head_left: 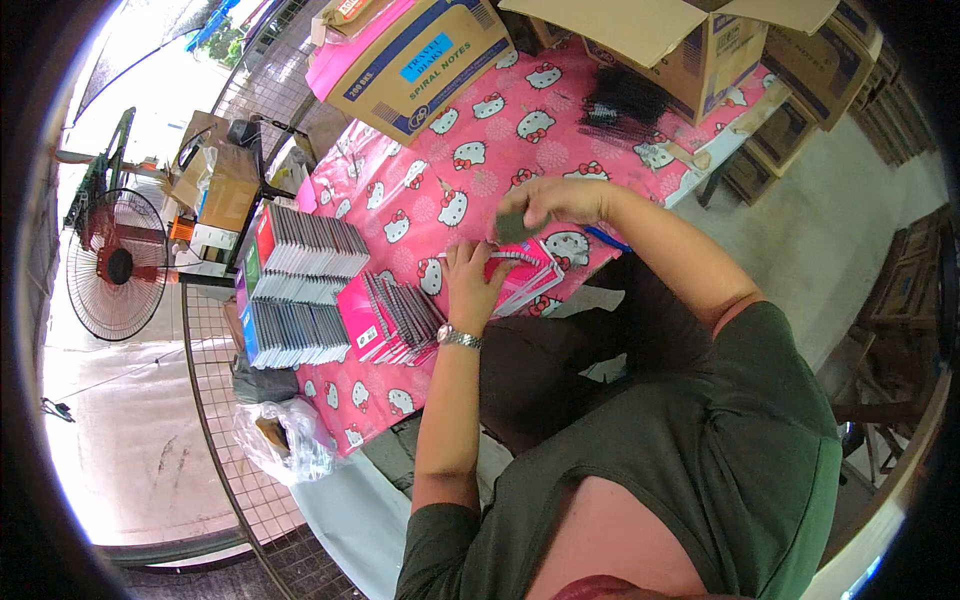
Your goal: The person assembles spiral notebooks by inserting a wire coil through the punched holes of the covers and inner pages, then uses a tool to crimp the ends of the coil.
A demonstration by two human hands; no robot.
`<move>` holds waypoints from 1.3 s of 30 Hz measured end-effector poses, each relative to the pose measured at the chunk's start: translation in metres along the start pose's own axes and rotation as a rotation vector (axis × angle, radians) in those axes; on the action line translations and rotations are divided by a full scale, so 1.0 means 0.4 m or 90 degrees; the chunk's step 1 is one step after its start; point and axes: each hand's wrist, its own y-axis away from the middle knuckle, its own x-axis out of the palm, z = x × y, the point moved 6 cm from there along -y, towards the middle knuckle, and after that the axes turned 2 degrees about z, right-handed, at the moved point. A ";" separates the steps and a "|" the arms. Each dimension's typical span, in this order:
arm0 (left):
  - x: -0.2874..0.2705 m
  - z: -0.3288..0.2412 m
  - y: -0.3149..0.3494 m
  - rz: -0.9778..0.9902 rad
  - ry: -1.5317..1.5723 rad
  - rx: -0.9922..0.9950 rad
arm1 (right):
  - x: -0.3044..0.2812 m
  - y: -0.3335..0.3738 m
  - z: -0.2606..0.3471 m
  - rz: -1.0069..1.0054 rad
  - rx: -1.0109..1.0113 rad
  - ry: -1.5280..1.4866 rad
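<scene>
My left hand (472,272), with a metal-banded watch (460,337) on the wrist, bends its fingers over a bright pink spiral notebook (530,272) near the table's front edge. Its thumb lies along the white coil side. Just above and to the right, my right hand (562,203) pinches a small dark green flat piece (515,229); I cannot make out what kind of piece it is. Left of my left hand leans a row of pink notebooks (390,322) with dark coils. Under the hands, a pink cloth with cat faces (490,150) covers the table.
Stacked notebooks (310,290) stand at the left. A cardboard carton (420,70) is at the back, with an open carton (690,60) to its right. Black wire coils (625,100) lie before that one. A blue tool (605,238) rests at the table edge; a fan (118,265) stands far left.
</scene>
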 end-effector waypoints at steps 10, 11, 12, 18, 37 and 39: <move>-0.024 -0.103 -0.026 -0.091 0.011 0.075 | -0.015 0.071 0.016 -0.038 0.002 -0.133; -0.024 -0.098 -0.034 -0.091 0.016 0.076 | -0.015 0.066 0.020 -0.015 0.009 -0.069; -0.022 -0.092 -0.037 -0.085 0.021 0.073 | 0.002 0.060 0.041 0.009 0.019 -0.012; -0.033 -0.090 -0.047 -0.079 0.054 0.065 | 0.029 0.060 0.087 0.058 -0.072 -0.258; -0.024 0.068 -0.027 0.040 0.231 -0.074 | 0.007 -0.073 0.036 0.099 0.016 -0.135; 0.006 0.101 -0.034 0.076 0.350 -0.127 | -0.012 -0.101 0.024 0.093 0.116 0.113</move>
